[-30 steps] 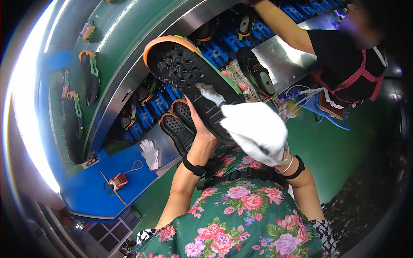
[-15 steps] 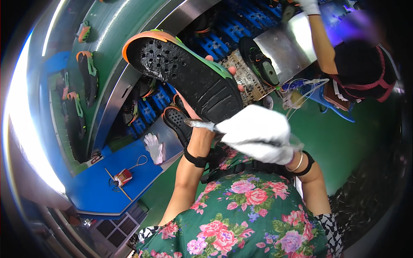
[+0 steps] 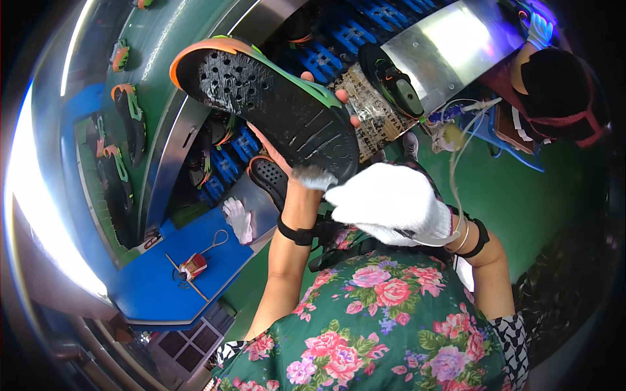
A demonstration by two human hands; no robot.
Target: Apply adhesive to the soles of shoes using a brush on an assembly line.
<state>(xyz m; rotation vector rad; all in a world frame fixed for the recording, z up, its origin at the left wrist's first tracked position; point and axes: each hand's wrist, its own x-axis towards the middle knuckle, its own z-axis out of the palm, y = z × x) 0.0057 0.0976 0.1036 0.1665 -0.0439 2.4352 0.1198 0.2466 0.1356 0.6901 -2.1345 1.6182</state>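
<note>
My bare left hand (image 3: 272,150) grips a large shoe sole (image 3: 290,124) from beneath, its fingertips curling over the far edge. The sole has a black inner face with holes at the heel, wet-looking patches, and an orange-to-green rim. In a white knit glove, my right hand (image 3: 388,199) is closed around a brush (image 3: 315,178), whose handle is mostly hidden by the glove. The blurred bristles are at the near end of the sole; whether they touch it is hard to tell. A thin clear tube (image 3: 456,176) runs by my right wrist.
Another black sole (image 3: 268,177) lies behind my left wrist. A white glove (image 3: 238,220) and a red object with sticks (image 3: 193,266) rest on a blue board (image 3: 150,287). Black shoe (image 3: 394,85) stands on a taped carton (image 3: 365,107). A co-worker (image 3: 554,85) is at the right.
The sole has shifted slightly left. My right hand has brought the brush up to the sole's near end. The co-worker's gloved hand has moved right.
</note>
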